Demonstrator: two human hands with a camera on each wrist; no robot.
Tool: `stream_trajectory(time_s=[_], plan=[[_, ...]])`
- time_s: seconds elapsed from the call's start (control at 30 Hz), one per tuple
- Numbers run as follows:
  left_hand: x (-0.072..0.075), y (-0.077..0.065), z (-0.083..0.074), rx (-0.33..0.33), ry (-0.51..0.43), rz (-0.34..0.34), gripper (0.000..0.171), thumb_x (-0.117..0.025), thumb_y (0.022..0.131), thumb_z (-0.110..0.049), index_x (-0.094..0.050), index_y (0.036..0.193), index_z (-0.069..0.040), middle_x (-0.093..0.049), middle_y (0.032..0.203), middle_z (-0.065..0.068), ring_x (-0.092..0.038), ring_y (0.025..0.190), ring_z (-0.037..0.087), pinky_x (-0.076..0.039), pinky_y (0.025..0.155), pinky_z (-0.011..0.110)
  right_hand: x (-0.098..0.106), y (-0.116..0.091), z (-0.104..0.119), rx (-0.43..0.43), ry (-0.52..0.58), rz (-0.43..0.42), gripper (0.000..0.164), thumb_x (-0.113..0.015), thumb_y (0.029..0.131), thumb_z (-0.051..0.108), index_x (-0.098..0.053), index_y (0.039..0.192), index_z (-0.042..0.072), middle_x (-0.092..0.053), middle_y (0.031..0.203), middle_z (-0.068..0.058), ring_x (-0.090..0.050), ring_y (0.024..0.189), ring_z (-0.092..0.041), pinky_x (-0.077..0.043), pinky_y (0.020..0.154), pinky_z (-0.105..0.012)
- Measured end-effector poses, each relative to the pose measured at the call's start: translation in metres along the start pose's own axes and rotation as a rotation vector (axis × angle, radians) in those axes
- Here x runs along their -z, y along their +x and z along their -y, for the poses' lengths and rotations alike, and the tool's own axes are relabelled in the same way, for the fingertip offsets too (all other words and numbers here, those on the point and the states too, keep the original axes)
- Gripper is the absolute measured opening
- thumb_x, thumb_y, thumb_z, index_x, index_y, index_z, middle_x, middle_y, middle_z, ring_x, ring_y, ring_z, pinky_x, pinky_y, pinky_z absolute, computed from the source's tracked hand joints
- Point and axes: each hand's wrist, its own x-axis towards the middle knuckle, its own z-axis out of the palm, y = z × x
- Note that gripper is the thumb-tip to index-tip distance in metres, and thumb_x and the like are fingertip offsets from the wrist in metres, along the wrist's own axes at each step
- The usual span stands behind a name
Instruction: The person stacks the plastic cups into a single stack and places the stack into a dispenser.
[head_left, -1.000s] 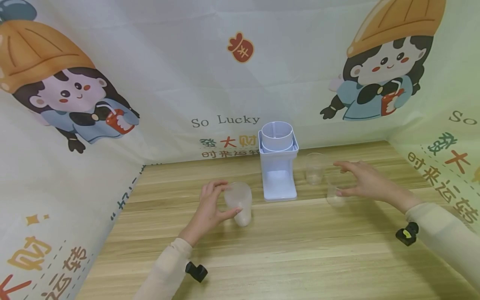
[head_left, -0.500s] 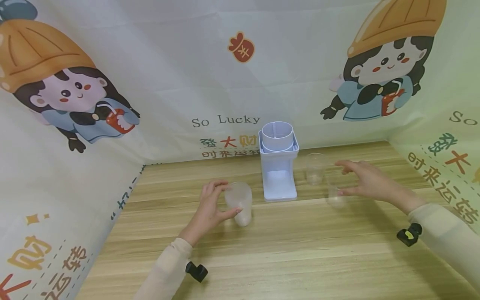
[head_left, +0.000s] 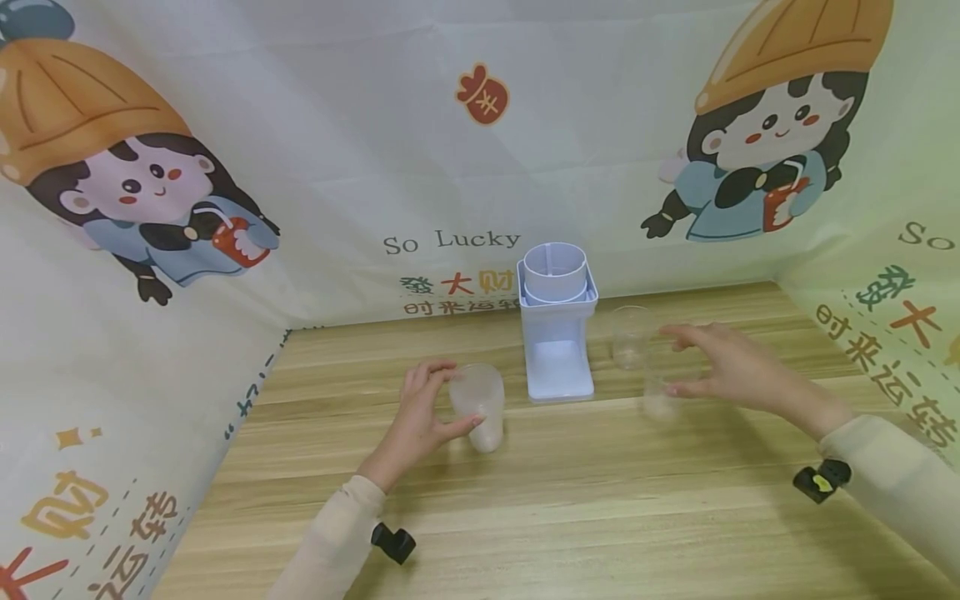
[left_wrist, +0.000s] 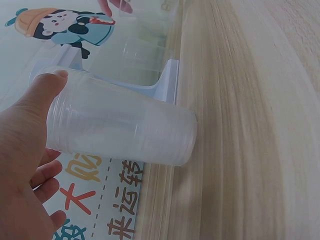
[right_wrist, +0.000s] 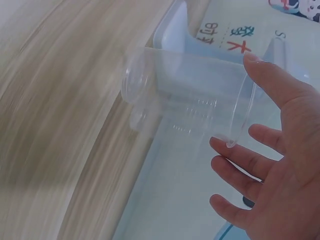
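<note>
My left hand grips a stack of frosted plastic cups near the rim, thumb on the near side. In the left wrist view, the nested rims of the stack lie by the thumb, its base towards the tabletop. A single clear plastic cup is pinched at its rim by my right hand. The right wrist view shows thumb and a finger at the edge of this cup, the other fingers apart from it. Another clear cup stands just behind, on the table.
Between the hands, towards the back, stands a pale lilac dispenser-like stand with a round open cylinder on top. Printed cloth walls the wooden table at the back and sides.
My right hand has shifted slightly left with the clear cup, towards the stand. The left hand and the cup stack have stayed in place.
</note>
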Motion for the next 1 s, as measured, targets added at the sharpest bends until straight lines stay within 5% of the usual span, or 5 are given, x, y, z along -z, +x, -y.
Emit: stream_trajectory(time_s=[1.0], plan=[[0.001, -0.001, 0.0, -0.006, -0.001, 0.003, 0.064, -0.087, 0.075, -0.03, -0.058, 0.127, -0.005, -0.046, 0.143, 0.01, -0.034, 0.135, 0.032, -0.036, 0.11, 0.057, -0.009, 0.012, 0.039, 0.087, 0.022, -0.036, 0.079, -0.08, 0.079, 0.045, -0.049, 0.143, 0.011, -0.07, 0.119, -0.012, -0.061, 0.114, -0.035, -0.048, 0.096, -0.058]])
